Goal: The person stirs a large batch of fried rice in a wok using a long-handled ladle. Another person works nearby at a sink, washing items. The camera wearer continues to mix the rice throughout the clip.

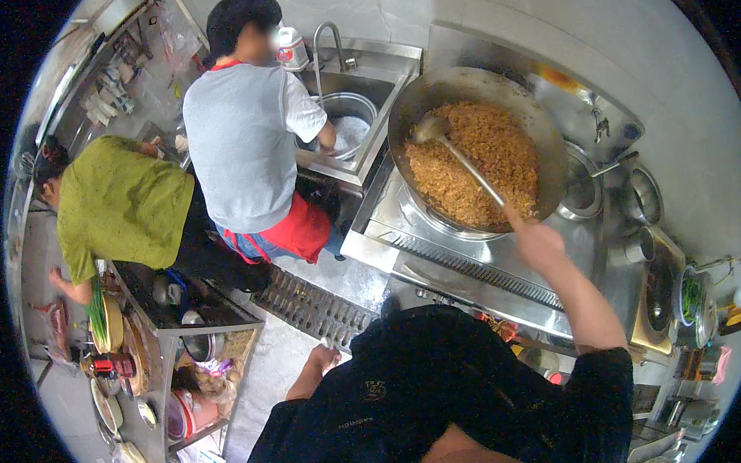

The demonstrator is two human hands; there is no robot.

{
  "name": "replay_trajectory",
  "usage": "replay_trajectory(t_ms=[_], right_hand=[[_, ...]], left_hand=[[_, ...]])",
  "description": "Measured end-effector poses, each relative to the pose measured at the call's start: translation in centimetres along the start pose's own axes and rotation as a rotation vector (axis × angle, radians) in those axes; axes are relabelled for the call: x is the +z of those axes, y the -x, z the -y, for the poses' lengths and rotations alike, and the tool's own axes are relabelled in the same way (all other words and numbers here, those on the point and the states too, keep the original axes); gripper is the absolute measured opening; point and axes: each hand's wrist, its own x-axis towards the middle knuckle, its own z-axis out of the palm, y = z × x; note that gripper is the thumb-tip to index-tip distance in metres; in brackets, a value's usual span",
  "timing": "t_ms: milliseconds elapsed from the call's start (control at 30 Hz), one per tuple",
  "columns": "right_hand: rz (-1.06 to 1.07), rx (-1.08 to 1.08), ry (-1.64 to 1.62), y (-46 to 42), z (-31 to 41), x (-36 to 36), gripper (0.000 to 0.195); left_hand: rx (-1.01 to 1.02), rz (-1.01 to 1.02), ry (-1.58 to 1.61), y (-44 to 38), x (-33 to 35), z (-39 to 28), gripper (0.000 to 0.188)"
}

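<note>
My right hand (539, 245) grips the handle of a long metal wok ladle (471, 168). Its bowl rests at the left of a heap of brown, crumbly cooked food (487, 160), whose kind I cannot make out. The heap lies inside a large wok (545, 139) on the steel stove (379, 222). Low beside my body, away from the stove, hangs my left hand (323, 357). Its fingers are curled, and whether they hold something is unclear.
A person in a grey vest (242, 144) works at a steel sink (396, 90) with a metal pot (372, 109). Another in a green shirt (121, 203) bends over a counter (156, 321) with green stalks (98, 308). A metal pot (581, 209) sits right of the wok.
</note>
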Motion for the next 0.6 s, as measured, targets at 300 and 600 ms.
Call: replay_trajectory(t_ms=[300, 600], right_hand=[[-0.244, 0.004, 0.326, 10.1, -15.6, 1.9, 0.084], [-0.251, 0.117, -0.384, 22.5, -10.1, -5.9, 0.075]], left_hand=[[0.087, -0.078, 0.549, 3.6, -4.3, -9.2, 0.015], [1.299, -0.407, 0.018, 15.2, -8.1, -47.0, 0.038]])
